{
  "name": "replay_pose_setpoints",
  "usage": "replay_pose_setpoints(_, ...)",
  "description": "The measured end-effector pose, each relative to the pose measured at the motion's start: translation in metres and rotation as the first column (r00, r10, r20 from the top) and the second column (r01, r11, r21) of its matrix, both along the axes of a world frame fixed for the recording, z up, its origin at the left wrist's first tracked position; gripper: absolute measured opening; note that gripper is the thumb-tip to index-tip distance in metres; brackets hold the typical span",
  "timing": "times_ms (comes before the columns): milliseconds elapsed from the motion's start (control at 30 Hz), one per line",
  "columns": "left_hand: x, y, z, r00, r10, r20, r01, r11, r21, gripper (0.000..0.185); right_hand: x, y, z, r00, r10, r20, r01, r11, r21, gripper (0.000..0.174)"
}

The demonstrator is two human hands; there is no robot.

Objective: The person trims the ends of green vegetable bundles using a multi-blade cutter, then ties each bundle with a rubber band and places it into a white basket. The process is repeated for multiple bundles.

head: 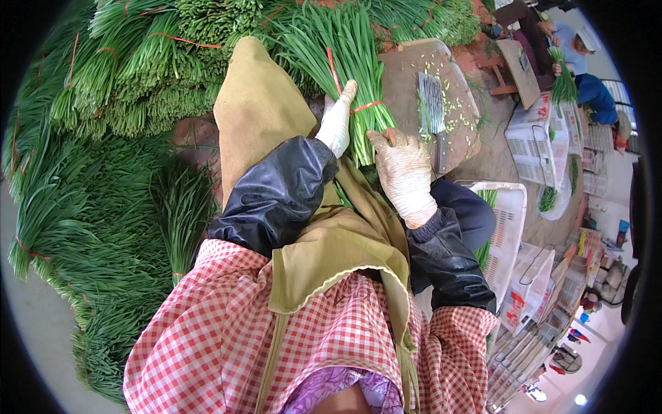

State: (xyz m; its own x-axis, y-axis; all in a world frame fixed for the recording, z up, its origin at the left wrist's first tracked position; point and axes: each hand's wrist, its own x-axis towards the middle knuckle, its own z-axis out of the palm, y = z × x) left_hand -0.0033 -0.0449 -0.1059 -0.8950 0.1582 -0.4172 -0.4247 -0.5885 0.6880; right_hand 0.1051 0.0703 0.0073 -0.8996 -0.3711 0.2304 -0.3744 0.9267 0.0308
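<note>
My gloved left hand (337, 120) grips a bundle of green garlic chives (357, 57) from its left side, thumb pressed on the stems. Two red ties (366, 107) cross the bundle, one near the cut ends and one higher up. My right hand (406, 173), in a soiled white glove, is at the cut ends of the stems with fingers curled; whether it pinches any is unclear. To the right, a cleaver (432, 106) with a dark handle lies flat on a wooden board (403, 72), among scattered green and pale trimmings.
Tied chive bundles (139, 72) are heaped at upper left and down the left side (93, 222). White plastic crates (509, 222) stand at my right, one holding chives. Another person (569, 44) sits at upper right near a small wooden stool (501, 77).
</note>
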Motion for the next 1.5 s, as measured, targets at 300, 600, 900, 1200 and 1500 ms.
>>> replay_pose_setpoints(300,-0.002,0.000,0.006,0.999,-0.014,0.037,0.013,0.999,0.032,0.080,-0.009,0.002,0.000,0.997,0.074,-0.005,-0.073,0.990,0.124,0.021)
replay_pose_setpoints(600,-0.022,-0.016,0.006,0.983,0.182,-0.031,-0.184,0.981,-0.059,0.096,0.011,0.018,-0.025,0.931,0.210,0.298,-0.306,0.895,0.325,0.006)
replay_pose_setpoints(900,-0.031,-0.033,-0.004,0.966,0.260,-0.013,-0.257,0.960,0.115,0.087,0.050,0.067,-0.028,0.881,-0.343,0.326,0.304,0.938,0.167,0.019)
replay_pose_setpoints(1200,-0.014,-0.002,0.007,0.968,0.236,0.082,-0.245,0.961,0.126,0.046,-0.004,-0.002,-0.006,0.967,-0.250,-0.044,0.239,0.956,-0.170,0.012)
replay_pose_setpoints(1500,-0.003,-0.002,0.012,0.986,0.164,-0.040,-0.160,0.984,0.073,0.051,-0.008,0.021,-0.012,0.875,-0.330,0.354,0.481,0.668,-0.568,0.008)
